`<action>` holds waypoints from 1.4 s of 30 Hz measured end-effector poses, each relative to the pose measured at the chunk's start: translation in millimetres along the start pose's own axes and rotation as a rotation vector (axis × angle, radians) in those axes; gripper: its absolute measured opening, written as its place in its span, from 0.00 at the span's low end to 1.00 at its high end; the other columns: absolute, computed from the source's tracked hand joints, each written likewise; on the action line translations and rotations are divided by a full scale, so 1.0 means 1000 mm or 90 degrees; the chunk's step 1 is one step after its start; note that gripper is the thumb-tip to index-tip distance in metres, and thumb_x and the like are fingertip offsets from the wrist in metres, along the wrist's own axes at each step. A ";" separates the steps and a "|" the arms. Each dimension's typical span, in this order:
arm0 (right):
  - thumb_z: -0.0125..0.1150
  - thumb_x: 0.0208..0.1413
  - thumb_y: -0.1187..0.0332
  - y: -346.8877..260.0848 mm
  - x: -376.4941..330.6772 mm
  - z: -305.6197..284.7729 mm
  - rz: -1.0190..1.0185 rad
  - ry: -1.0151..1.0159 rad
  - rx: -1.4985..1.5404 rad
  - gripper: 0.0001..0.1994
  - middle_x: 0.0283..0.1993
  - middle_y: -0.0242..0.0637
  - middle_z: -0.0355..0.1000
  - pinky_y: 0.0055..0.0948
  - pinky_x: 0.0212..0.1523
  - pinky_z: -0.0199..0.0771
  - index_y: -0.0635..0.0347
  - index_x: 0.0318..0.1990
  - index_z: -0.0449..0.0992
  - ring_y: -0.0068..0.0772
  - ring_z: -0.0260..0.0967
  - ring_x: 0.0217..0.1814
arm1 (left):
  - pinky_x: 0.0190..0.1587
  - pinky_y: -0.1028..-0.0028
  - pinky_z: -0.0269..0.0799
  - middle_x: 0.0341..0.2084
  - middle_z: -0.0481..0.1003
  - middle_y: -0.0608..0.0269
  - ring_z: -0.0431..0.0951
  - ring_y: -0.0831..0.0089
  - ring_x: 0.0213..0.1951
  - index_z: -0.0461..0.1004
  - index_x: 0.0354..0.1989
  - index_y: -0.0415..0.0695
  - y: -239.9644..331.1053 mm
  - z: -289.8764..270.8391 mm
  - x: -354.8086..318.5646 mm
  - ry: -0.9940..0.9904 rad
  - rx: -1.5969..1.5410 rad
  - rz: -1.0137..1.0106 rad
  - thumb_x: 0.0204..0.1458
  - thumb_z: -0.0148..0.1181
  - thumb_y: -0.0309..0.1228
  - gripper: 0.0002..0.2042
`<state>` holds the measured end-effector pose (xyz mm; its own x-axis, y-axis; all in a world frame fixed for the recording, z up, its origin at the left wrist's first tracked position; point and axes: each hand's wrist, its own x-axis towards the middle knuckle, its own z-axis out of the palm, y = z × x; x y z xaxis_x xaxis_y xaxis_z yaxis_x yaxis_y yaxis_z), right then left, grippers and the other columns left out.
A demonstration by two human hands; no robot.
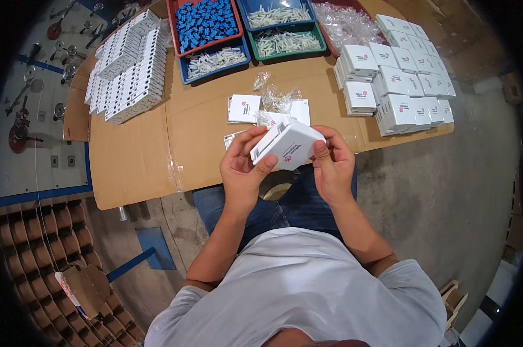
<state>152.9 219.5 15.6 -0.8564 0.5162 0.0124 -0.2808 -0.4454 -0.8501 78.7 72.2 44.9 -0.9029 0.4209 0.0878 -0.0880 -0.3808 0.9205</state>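
Left hand (244,168) and right hand (334,165) pinched a white, flat plastic case (287,143) near the edge of the tan cardboard tabletop (201,118); I judged a thumb slip could drop it, far-side grip hidden.

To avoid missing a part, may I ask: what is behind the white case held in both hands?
Past the white case, white pieces and clear plastic bits lie on the cardboard. Whatever the case, left hand and right hand cover cannot be seen.
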 end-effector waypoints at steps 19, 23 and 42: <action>0.67 0.58 0.76 -0.015 0.025 0.000 -0.019 -0.261 -0.222 0.18 0.51 0.36 0.73 0.28 0.59 0.69 0.69 0.54 0.72 0.28 0.70 0.57 | 0.52 0.76 0.73 0.48 0.78 0.59 0.77 0.75 0.49 0.73 0.53 0.35 -0.010 -0.009 -0.013 -0.001 0.119 0.061 0.56 0.68 0.26 0.18; 0.66 0.58 0.77 -0.020 0.021 0.002 0.026 -0.244 -0.198 0.18 0.51 0.37 0.74 0.27 0.57 0.70 0.69 0.55 0.72 0.27 0.71 0.57 | 0.52 0.76 0.73 0.48 0.78 0.59 0.78 0.75 0.49 0.73 0.52 0.35 -0.010 -0.011 -0.011 -0.013 0.190 0.082 0.56 0.68 0.25 0.17; 0.61 0.64 0.73 -0.018 0.013 0.013 0.005 -0.184 -0.139 0.14 0.54 0.43 0.76 0.29 0.58 0.74 0.68 0.55 0.72 0.29 0.73 0.56 | 0.50 0.75 0.74 0.44 0.79 0.60 0.78 0.75 0.46 0.75 0.50 0.36 -0.009 -0.007 -0.008 -0.002 0.126 0.012 0.58 0.66 0.24 0.13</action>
<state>141.4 224.6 38.2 -0.9541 0.2714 0.1265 -0.2005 -0.2654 -0.9431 83.8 66.3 32.7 -0.9020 0.4182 0.1073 0.0140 -0.2202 0.9754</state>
